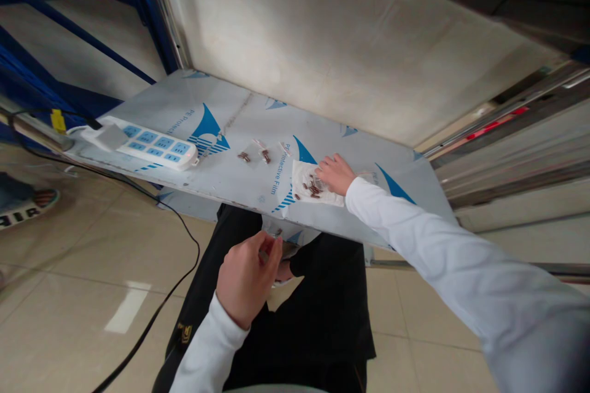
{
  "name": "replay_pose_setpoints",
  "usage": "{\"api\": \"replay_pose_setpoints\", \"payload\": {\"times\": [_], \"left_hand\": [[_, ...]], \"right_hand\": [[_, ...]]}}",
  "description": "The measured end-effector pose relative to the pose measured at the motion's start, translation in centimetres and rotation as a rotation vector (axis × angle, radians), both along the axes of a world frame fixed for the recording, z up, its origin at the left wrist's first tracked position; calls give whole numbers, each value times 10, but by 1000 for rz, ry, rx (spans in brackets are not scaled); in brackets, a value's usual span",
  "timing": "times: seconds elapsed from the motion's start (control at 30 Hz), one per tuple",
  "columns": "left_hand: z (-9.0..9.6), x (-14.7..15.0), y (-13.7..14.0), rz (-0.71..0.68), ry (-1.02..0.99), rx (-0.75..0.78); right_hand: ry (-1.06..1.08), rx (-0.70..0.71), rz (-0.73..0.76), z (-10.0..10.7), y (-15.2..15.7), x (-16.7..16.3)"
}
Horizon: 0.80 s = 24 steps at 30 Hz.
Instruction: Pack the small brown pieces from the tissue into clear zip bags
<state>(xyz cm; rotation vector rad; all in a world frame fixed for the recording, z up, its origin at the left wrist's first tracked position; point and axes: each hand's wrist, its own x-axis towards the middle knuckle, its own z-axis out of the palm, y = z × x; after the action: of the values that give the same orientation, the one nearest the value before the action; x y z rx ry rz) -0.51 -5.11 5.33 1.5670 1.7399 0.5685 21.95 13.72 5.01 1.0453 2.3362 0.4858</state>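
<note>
My left hand (pixel 246 273) is held in front of the shelf's near edge, above my lap. Its thumb and fingers are pinched on what looks like a small clear plastic bag (pixel 271 222), with a little dark piece showing near the fingertips. On the shelf, my right hand (pixel 336 173) rests over the edge of a white sheet or flat bag (pixel 329 198). Its fingers are bent down beside several small brown pieces (pixel 314 188); whether they grip one is hidden. Further left lie two small clear bags, one with brown pieces (pixel 265 156), the other (pixel 244 157) much alike.
The metal shelf (pixel 239 187) carries blue-printed protective film. A white power strip (pixel 157 146) with a plugged-in adapter (pixel 105 136) lies at its left end. A black cable (pixel 196 233) hangs to the floor. A pale panel rises behind. Another person's sandalled foot (pixel 32 206) shows at left.
</note>
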Motion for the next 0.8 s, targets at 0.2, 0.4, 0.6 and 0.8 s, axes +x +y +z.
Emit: {"api": "replay_pose_setpoints", "payload": {"times": [0.2, 0.4, 0.6, 0.8], "left_hand": [[0, 0, -1, -9, -9, -19], [1, 3, -2, -11, 8, -33], [2, 2, -3, -22, 8, -68], [1, -6, -2, 10, -4, -70]], "right_hand": [[-16, -15, 24, 11, -2, -1], [-12, -9, 27, 18, -5, -5], [10, -9, 19, 19, -1, -5], [263, -27, -129, 16, -4, 40]]}}
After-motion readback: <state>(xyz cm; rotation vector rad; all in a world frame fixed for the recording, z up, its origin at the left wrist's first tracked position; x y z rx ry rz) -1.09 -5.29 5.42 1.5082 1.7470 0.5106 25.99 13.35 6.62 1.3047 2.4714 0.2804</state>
